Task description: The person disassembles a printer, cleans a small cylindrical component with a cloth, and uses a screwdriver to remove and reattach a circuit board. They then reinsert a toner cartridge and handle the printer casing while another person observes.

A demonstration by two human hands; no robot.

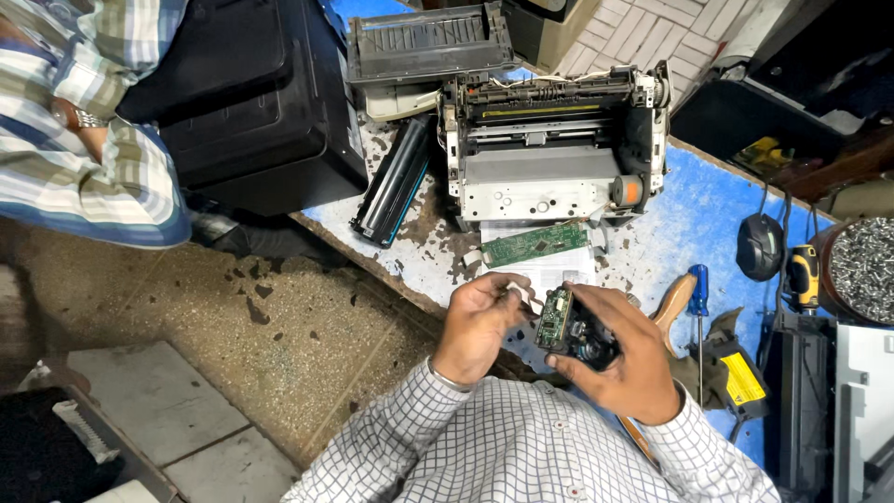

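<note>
Head cam looked straight down at the stripped printer [557,149] sitting on a scuffed blue table [694,219], so I'll place everything off that. Nearer the person than the printer, both hands met over the table edge. The right hand [626,359] had its grip closed around a small black module [587,337] with a green board [556,319] on its left face; the board stood roughly on edge, long axis running toward the printer. The left hand [477,321] was just left of it, fingers pinched narrow on some thin pale wires [527,300] at the board's top corner, so the left was the nearer one to that end.

A flat green circuit board [534,244] lay on white paper right below the printer. A glossy black toner cartridge [393,183] lay slanted to its left, and a blue-handled screwdriver [698,317] lay to its lower right. Someone in a plaid shirt [88,140] stood far left.
</note>
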